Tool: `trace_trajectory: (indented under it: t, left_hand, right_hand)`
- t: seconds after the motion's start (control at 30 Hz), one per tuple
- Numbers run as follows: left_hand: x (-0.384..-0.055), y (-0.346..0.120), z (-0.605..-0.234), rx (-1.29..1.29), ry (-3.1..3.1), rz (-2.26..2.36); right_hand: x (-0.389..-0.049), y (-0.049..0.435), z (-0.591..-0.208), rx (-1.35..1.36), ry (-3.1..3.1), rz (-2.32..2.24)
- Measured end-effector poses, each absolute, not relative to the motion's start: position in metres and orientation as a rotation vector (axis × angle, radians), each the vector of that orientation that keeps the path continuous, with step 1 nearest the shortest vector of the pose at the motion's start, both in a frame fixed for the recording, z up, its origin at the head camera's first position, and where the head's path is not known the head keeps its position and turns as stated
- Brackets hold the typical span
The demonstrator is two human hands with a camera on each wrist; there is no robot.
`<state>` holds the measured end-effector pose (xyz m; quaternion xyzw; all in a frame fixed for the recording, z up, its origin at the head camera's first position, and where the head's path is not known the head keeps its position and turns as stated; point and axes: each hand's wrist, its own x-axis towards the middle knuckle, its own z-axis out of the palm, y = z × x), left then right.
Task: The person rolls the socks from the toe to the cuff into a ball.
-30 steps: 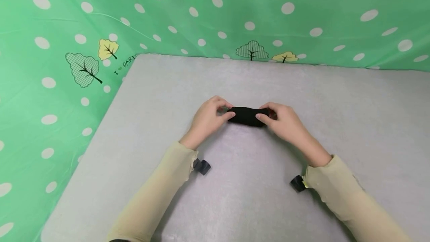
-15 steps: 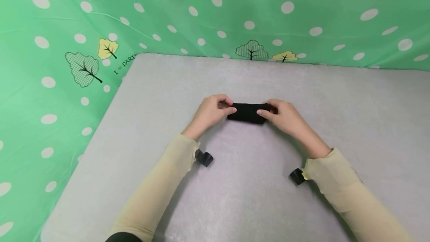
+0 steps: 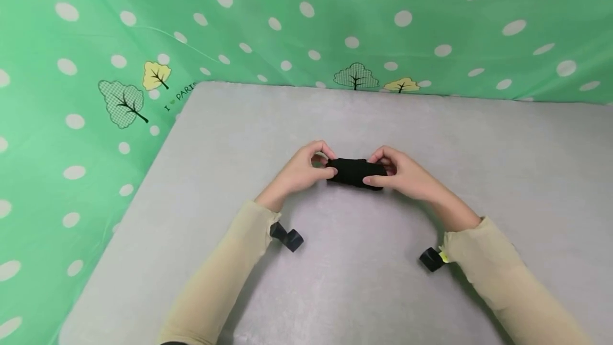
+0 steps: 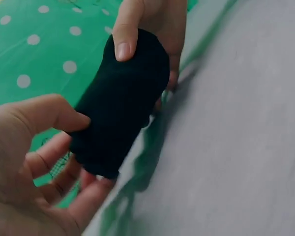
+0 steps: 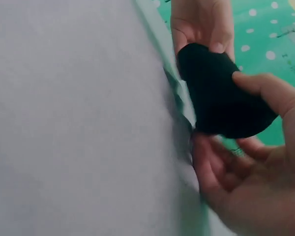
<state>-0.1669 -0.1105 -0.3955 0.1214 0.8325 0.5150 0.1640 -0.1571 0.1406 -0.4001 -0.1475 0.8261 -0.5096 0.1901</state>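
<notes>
A folded black cloth (image 3: 351,172), compact and roughly rectangular, is held between both hands over the middle of the table. My left hand (image 3: 303,169) pinches its left end, thumb on the near face and fingers behind. At the other end my right hand (image 3: 407,174) grips it the same way, with the thumb lying along the front. In the left wrist view the cloth (image 4: 120,98) looks thick, with rounded, layered ends. The right wrist view shows the cloth (image 5: 221,93) widening toward the right hand's fingers (image 5: 209,162), which support it from below.
A grey tabletop (image 3: 230,132) spreads under both arms. Behind it and along the left hangs a green sheet (image 3: 268,36) with white dots and printed trees. Small black wrist cameras stick out from the left cuff (image 3: 293,239) and the right cuff (image 3: 432,260).
The cloth rises slightly and flattens out, then comes down a little toward the person, its right end now tipped lower. Both hands keep their hold. The head view has shifted slightly.
</notes>
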Motion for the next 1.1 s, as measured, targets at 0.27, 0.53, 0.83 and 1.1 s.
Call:
trace_trajectory:
  t: [0.27,0.53,0.83,1.1]
  left_hand:
    - [-0.154,-0.102,-0.387,0.304,2.11,1.922]
    - [-0.141,-0.084,-0.382,0.19,1.759,2.177]
    - [-0.136,-0.085,-0.376,0.341,1.894,2.101]
    - [-0.129,-0.07,-0.372,0.409,2.013,2.131]
  right_hand:
    - [-0.138,0.14,-0.398,-0.446,2.219,-1.927]
    - [-0.126,0.126,-0.395,-0.519,2.345,-2.099]
    - [-0.119,0.126,-0.388,-0.832,2.524,-1.884]
    - [-0.114,0.115,-0.384,-0.615,2.797,-1.811]
